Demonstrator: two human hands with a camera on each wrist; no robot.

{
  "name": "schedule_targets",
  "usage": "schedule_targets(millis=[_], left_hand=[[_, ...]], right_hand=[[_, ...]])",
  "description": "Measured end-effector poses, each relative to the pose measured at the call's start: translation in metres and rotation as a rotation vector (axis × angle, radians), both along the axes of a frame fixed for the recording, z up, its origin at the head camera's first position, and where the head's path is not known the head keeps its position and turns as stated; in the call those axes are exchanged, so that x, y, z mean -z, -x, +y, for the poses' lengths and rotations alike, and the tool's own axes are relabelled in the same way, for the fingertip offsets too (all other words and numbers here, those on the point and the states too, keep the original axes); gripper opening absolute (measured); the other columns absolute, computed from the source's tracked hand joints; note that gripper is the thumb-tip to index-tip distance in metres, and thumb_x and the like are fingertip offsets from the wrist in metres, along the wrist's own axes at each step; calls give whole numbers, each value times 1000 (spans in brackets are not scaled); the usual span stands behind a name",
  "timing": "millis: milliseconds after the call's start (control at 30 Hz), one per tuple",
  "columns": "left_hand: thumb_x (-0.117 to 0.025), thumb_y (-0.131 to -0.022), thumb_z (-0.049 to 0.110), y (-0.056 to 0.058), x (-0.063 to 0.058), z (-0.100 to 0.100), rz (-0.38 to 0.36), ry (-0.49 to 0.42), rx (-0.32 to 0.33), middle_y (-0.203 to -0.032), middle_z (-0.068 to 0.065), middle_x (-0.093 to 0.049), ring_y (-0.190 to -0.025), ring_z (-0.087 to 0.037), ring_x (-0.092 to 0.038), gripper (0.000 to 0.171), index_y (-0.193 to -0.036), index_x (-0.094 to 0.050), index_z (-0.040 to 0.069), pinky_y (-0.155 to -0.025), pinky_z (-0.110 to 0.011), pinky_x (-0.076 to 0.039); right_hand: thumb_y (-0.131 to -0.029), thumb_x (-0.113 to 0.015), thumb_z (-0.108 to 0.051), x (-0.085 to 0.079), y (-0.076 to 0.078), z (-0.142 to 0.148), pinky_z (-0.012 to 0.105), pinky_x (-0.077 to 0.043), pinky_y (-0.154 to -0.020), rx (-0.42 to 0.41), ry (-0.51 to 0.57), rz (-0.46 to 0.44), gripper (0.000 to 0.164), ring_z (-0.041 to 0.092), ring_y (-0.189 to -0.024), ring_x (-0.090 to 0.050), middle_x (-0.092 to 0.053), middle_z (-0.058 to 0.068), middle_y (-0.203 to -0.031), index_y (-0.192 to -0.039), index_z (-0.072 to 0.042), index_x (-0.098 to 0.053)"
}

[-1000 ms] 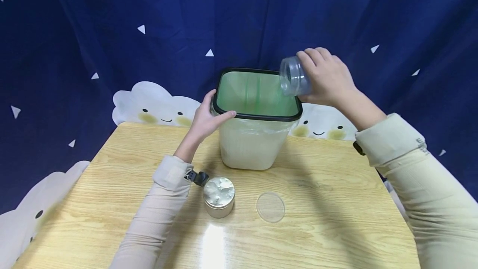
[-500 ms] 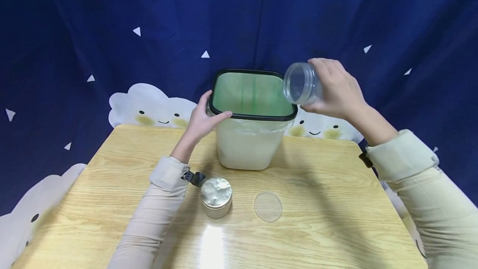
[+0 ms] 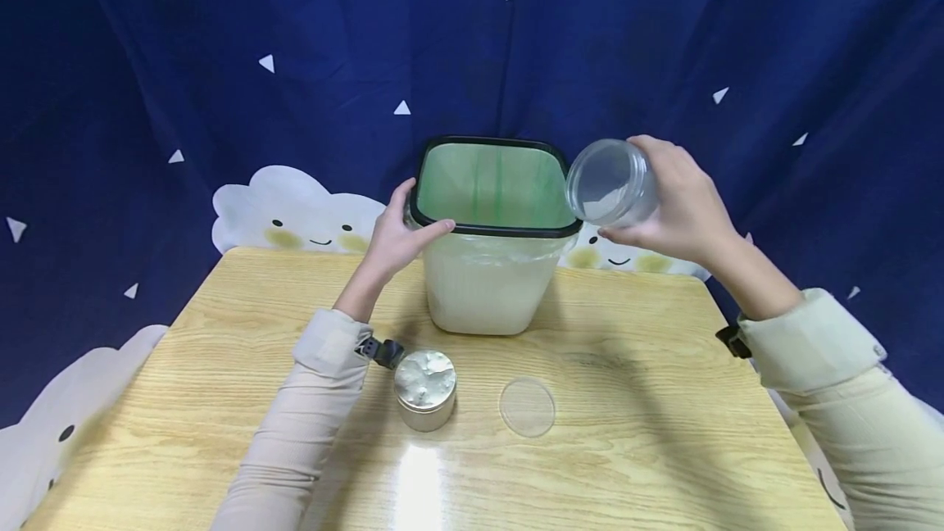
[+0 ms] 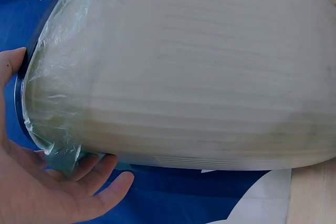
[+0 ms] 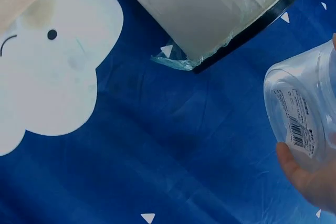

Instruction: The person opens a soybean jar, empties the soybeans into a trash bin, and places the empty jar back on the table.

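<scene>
In the head view a white trash bin [image 3: 487,285] with a black rim and a pale green liner stands upright at the table's back. My left hand [image 3: 398,238] grips its left side at the rim, thumb over the front edge. The left wrist view shows the fingers of this hand [image 4: 63,187] against the bin's side and the overhanging liner. My right hand [image 3: 686,207] holds a clear plastic jar [image 3: 608,183] tilted on its side, just right of the bin's rim. Its mouth faces left and towards me. A barcode label [image 5: 296,124] is on the jar's base.
A round container [image 3: 425,392] with a wrinkled silvery top stands near my left wrist. Right of it a clear round disc [image 3: 527,406] lies flat on the wooden table [image 3: 627,441]. Behind hangs a dark blue curtain [image 3: 354,39] with cloud shapes.
My right hand has drawn the jar from over the bin's right rim slightly right and down, turning its mouth towards me. The left hand keeps its hold on the bin.
</scene>
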State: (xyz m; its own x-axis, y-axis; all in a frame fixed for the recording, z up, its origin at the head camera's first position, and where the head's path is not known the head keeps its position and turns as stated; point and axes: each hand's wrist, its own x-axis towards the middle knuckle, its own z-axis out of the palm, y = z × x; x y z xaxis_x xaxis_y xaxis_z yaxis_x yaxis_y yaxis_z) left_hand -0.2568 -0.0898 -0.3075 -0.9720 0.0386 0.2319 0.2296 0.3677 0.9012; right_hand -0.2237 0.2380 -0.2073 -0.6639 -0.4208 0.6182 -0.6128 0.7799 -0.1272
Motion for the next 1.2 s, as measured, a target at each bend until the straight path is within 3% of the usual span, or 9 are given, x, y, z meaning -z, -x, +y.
schedule_targets(millis=[567,900,1200], left_hand=[[-72,-74,35,1,0,0,3,-7,4,-145,-13,-26,-131,-24,-24,90,-144,-22,13,-105,-41,-24],[-72,-73,36,1,0,-2,10,-1,-2,-145,-13,-27,-131,-24,-26,89,-144,-22,14,-105,-40,-24],[-72,-74,36,-1,-1,-4,-7,-6,-6,-146,-13,-26,-131,-24,-25,89,-144,-22,14,-105,-40,-24]], right_hand=[[-39,-87,-18,20,-26,26,50,-38,-77,47,149,-24,100,35,-100,-48,-53,20,-116,-127,0,-44],[-39,-88,-15,44,-37,37,48,-34,-74,63,193,-38,98,31,-96,-50,-55,19,-113,-126,-2,-45],[-40,-88,-15,70,-43,42,21,-33,-77,57,232,-87,97,31,-97,-51,-56,17,-113,-126,-3,-45]])
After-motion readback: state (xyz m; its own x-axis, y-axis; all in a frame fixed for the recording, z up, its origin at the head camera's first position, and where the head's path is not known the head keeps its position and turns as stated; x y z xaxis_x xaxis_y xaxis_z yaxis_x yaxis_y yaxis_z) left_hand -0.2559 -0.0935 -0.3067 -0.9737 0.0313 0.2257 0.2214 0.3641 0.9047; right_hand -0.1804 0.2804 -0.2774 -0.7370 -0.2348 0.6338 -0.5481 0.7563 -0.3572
